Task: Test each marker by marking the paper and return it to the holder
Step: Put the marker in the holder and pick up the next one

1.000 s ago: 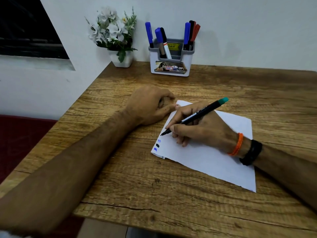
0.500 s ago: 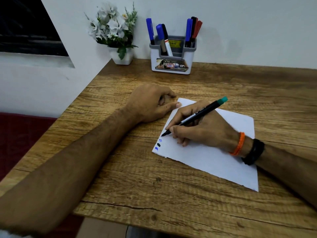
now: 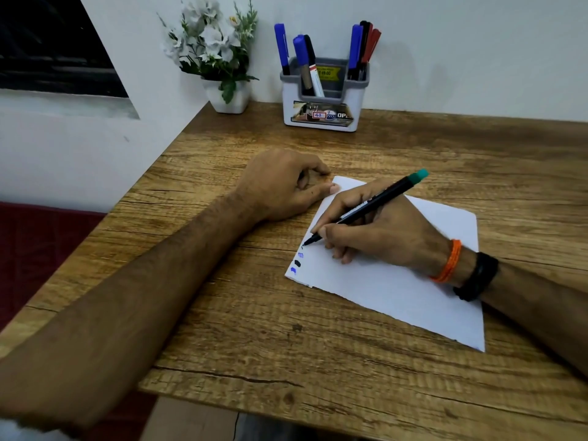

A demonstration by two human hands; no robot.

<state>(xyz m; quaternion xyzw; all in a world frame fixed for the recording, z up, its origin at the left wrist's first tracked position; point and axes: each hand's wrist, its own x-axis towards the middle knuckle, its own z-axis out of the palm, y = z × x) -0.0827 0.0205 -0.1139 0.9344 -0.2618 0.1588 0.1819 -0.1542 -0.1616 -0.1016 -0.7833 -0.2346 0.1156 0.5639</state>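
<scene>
My right hand (image 3: 378, 230) grips a black marker (image 3: 375, 203) with a green end. Its tip touches the white paper (image 3: 397, 291) near the left edge, just above three small blue and black marks (image 3: 297, 263). My left hand (image 3: 283, 186) rests curled on the table, its thumb pressing the paper's top left corner; whether it hides a cap in its fingers I cannot tell. At the back of the table stands the grey and white holder (image 3: 323, 100), with several blue, black and red markers (image 3: 300, 54) upright in it.
A white pot of artificial flowers (image 3: 222, 58) stands at the back left corner, beside the holder. The wooden table (image 3: 318, 361) ends at its left edge close to my left forearm. A white wall runs behind the table.
The marker tip has slid slightly down and left onto the paper, above the earlier marks. My left hand has stayed in place.
</scene>
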